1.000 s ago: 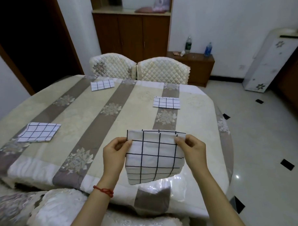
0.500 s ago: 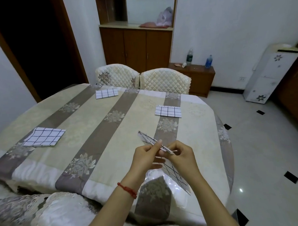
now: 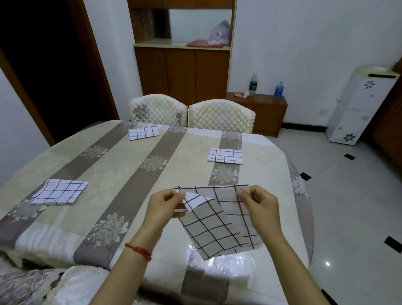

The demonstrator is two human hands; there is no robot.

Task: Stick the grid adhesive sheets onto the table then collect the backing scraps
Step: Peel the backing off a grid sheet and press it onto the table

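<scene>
I hold a grid adhesive sheet [image 3: 217,222] up over the near edge of the table [image 3: 119,178]; it looks see-through with black lines. My left hand [image 3: 162,205] pinches its upper left corner, where a white layer [image 3: 195,201] is folded down away from the clear one. My right hand [image 3: 257,204] pinches the upper right corner. Three more grid sheets lie flat on the tablecloth: one at the left [image 3: 59,191], one at the far side [image 3: 143,132], one at the right [image 3: 225,155].
A shiny clear plastic piece [image 3: 224,265] lies at the table's near edge under the held sheet. Two quilted chairs [image 3: 189,115] stand at the far side, another chair back [image 3: 41,292] at bottom left. Tiled floor lies to the right.
The sheet went from held flat, to edge-on between my close hands, to spread open again. Its upper left corner now shows a white layer peeled back. My view has tilted up.
</scene>
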